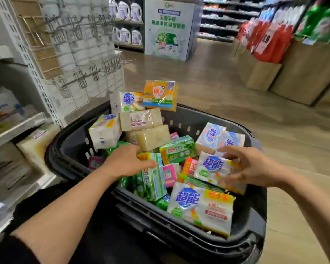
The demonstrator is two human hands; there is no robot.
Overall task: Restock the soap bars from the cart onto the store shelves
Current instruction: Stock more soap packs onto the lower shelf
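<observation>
A black plastic cart basket [189, 221] is piled with several wrapped soap packs. My left hand [126, 161] rests on a green soap pack [154, 180] near the basket's middle, fingers curled over its top. My right hand [250, 166] wraps around a white soap pack with a blue logo [211, 166] at the basket's right side. A larger white pack with the same blue logo [200, 206] lies at the near rim. An orange soap pack [160, 95] tops the pile at the far side, above pale beige bars [152, 137].
Store shelves [17, 128] with soap packs stand at the left, close to the basket. A white pegboard panel with metal hooks [80, 60] rises behind them. Wooden floor stretches ahead, with a display stand [170, 29] and red detergent bags [269, 40] to the right.
</observation>
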